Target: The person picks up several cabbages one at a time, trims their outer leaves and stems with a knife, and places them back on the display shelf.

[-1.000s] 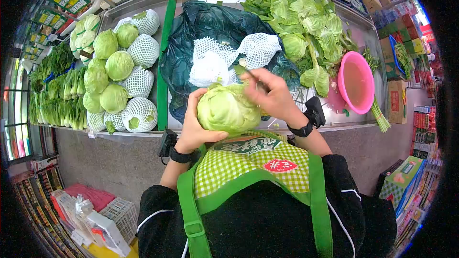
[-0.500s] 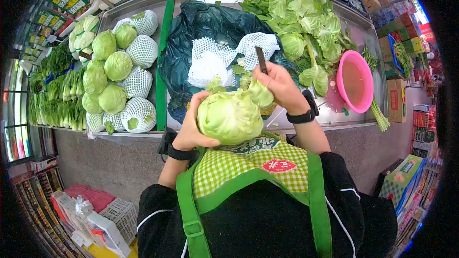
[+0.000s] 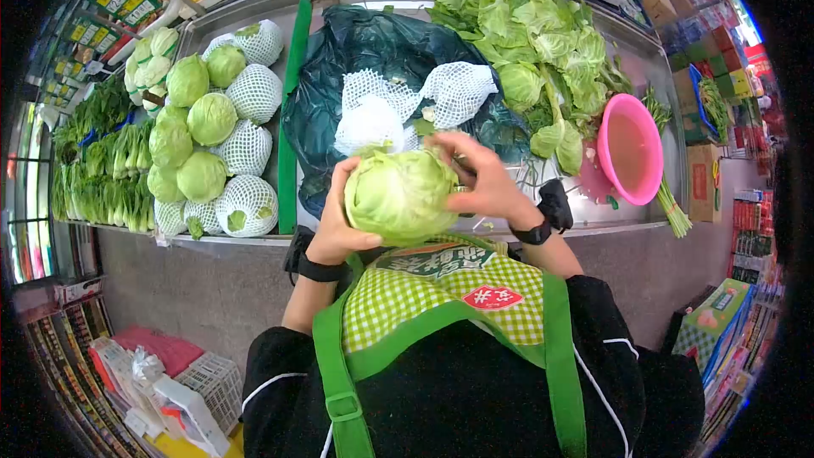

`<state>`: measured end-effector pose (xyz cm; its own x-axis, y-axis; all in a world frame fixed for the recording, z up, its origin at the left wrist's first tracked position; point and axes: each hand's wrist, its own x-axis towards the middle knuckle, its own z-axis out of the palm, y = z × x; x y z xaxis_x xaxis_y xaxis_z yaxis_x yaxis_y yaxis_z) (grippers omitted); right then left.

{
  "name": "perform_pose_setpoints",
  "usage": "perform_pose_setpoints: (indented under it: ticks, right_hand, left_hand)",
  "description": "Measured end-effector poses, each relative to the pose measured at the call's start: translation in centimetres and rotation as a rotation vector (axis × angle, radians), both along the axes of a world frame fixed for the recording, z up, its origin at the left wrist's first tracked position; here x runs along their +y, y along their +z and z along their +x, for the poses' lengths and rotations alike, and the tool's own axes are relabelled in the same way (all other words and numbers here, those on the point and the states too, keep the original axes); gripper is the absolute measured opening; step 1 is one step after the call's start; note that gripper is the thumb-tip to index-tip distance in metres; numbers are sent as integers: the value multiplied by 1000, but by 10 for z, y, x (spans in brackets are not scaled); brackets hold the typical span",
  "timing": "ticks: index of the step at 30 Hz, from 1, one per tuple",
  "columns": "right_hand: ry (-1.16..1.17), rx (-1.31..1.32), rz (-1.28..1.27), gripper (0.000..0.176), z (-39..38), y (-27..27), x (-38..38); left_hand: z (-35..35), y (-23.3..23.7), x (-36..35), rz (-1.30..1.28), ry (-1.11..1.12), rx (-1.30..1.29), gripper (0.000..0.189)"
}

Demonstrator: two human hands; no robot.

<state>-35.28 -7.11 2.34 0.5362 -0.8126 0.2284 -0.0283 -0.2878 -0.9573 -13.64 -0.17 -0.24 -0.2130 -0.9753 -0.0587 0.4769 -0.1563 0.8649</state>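
A pale green cabbage (image 3: 400, 195) is held in front of the apron, with its rounded side facing up. My left hand (image 3: 337, 225) wraps round its left side, thumb along the lower edge. Against its right side is my right hand (image 3: 490, 180), thumb at the front and curved fingers at the back edge. No knife can be made out; the inside of the right hand is hidden. Just beyond the cabbage, white foam nets (image 3: 371, 123) lie on a dark green plastic bag (image 3: 381, 38).
Cabbages (image 3: 212, 119), some in foam nets, are stacked left of a green divider (image 3: 292, 85). Loose leaves (image 3: 517, 25) are heaped at the back right. A pink basin (image 3: 654, 149) of cloudy water stands at the right. The metal counter edge (image 3: 593, 227) runs beside my right wrist.
The knife that stuck up from my right hand is out of sight, as is the loose leaf beside it. My right hand has moved down and left against the cabbage, which has risen slightly.
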Motion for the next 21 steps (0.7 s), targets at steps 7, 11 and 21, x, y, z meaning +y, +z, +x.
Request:
perform_pose_setpoints:
  ticks: [7, 11, 21]
  right_hand:
    - [-301, 165, 158, 23, 13, -34, -24]
    - [-336, 404, -51, 43, 6, -69, -43]
    - [-85, 343, -210, 13, 16, 1, -10]
  left_hand:
    - [4, 8, -3, -69, -172, -39, 104]
    - [-3, 17, -3, -92, -174, -86, 106]
    - [-5, 28, -3, -286, -106, -788, 95]
